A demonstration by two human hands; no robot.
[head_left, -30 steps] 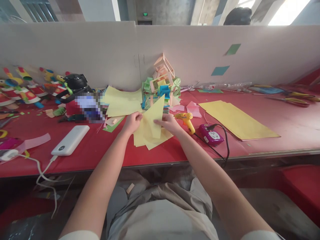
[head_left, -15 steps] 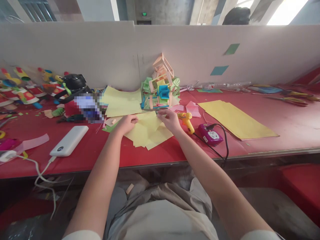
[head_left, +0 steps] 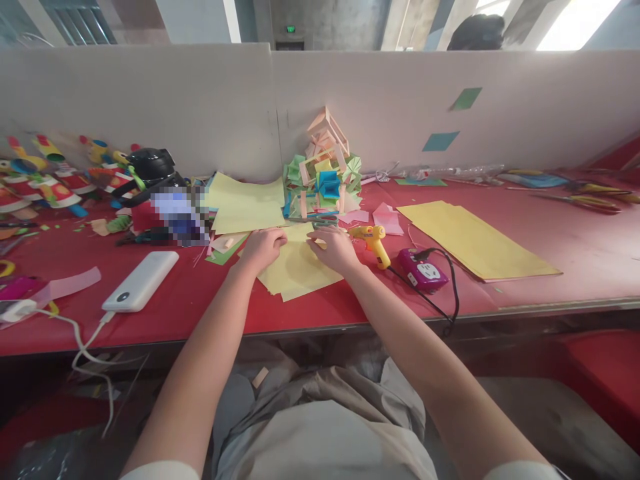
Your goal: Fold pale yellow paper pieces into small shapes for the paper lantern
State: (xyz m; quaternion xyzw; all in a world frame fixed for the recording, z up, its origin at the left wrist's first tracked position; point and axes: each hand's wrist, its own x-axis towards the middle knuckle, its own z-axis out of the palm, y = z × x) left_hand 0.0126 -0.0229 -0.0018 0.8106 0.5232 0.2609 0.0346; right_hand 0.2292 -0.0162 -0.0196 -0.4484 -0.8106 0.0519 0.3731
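Observation:
Pale yellow paper sheets (head_left: 299,270) lie overlapping on the red table, between my two hands. My left hand (head_left: 267,248) holds the left side of the sheets with its fingers curled. On the right side, my right hand (head_left: 333,248) grips the paper's edge between thumb and fingers. Just beyond the right hand, scissors (head_left: 320,220) lie at the foot of a decorated craft (head_left: 327,170) of wooden sticks and folded coloured paper. A yellow glue gun (head_left: 373,240) rests right of the right hand.
A purple power socket (head_left: 424,270) with a black cable stands at right, near large yellow sheets (head_left: 480,240). More pale yellow paper (head_left: 247,203) lies behind the left hand. At left are a white power bank (head_left: 140,283), a black-lidded bottle (head_left: 150,167) and several colourful figures (head_left: 50,177).
The yellow sheets between my hands have shifted and now overlap more closely. My left hand has moved right, and my right hand has moved slightly left and down onto the paper.

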